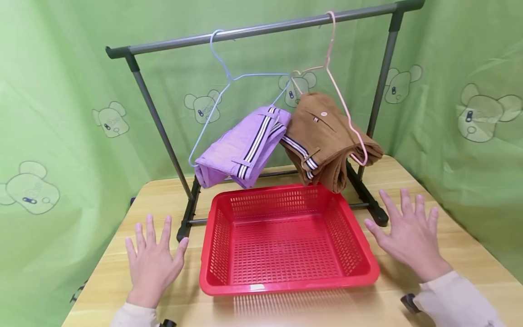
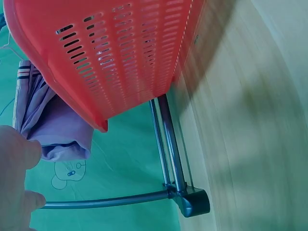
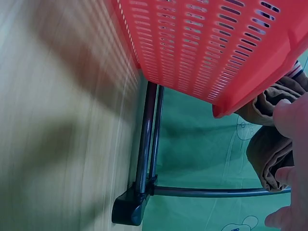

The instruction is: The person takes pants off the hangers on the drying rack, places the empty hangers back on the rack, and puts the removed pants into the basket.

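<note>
Fingers spread and holding nothing, my left hand (image 1: 153, 263) is to the left of a red plastic basket (image 1: 286, 287). My right hand (image 1: 410, 236) is spread the same way on the basket's right side, apart from it. Behind the basket, folded purple pants (image 1: 245, 145) with a striped waistband hang on a blue hanger (image 1: 216, 106). Beside them, folded brown pants (image 1: 327, 131) hang on a pink hanger (image 1: 341, 97). In the left wrist view, fingers (image 2: 17, 159) show at the left edge; in the right wrist view, fingers (image 3: 291, 120) show at the right edge.
A grey metal rack (image 1: 269, 30) with black feet carries both hangers and stands on the wooden table (image 1: 457, 254) behind the basket. A green curtain (image 1: 57, 113) printed with bear heads surrounds the table at the back and sides.
</note>
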Action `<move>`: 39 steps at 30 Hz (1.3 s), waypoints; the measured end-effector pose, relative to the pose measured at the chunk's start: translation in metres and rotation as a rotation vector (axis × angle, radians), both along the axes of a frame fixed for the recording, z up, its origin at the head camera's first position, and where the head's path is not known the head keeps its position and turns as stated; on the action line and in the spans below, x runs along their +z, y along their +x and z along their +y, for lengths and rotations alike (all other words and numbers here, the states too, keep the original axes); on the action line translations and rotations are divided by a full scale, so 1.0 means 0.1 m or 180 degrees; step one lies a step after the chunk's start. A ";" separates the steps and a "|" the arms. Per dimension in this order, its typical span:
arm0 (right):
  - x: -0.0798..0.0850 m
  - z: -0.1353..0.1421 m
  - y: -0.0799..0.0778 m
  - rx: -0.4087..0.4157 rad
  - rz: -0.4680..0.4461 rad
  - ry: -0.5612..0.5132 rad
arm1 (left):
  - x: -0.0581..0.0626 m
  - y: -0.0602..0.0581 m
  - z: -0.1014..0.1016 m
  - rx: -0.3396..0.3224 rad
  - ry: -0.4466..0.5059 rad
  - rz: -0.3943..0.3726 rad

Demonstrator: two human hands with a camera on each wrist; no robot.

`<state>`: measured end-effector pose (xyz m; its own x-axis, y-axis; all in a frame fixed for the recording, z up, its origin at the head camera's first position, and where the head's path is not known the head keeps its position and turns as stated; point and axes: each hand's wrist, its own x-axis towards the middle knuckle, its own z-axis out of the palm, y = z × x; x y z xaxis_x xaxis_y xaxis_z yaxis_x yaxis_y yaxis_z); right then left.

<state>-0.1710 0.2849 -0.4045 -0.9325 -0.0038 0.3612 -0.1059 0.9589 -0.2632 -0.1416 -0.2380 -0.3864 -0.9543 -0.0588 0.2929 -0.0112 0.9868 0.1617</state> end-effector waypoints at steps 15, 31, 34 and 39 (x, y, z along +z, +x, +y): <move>0.31 -0.01 -0.06 0.0277 0.0465 -0.0232 | 0.01 0.00 0.06 -0.0057 0.0130 0.0035; 0.93 -0.20 -0.12 0.0622 0.1176 -0.1090 | 0.11 0.05 0.15 -0.0435 0.0874 -0.0118; 1.07 -0.26 -0.18 0.0717 0.1082 -0.1337 | 0.11 0.05 0.17 -0.0488 0.1181 -0.0163; 1.25 -0.36 -0.30 0.0709 0.0954 -0.1747 | 0.10 0.07 0.19 -0.0538 0.1763 -0.0316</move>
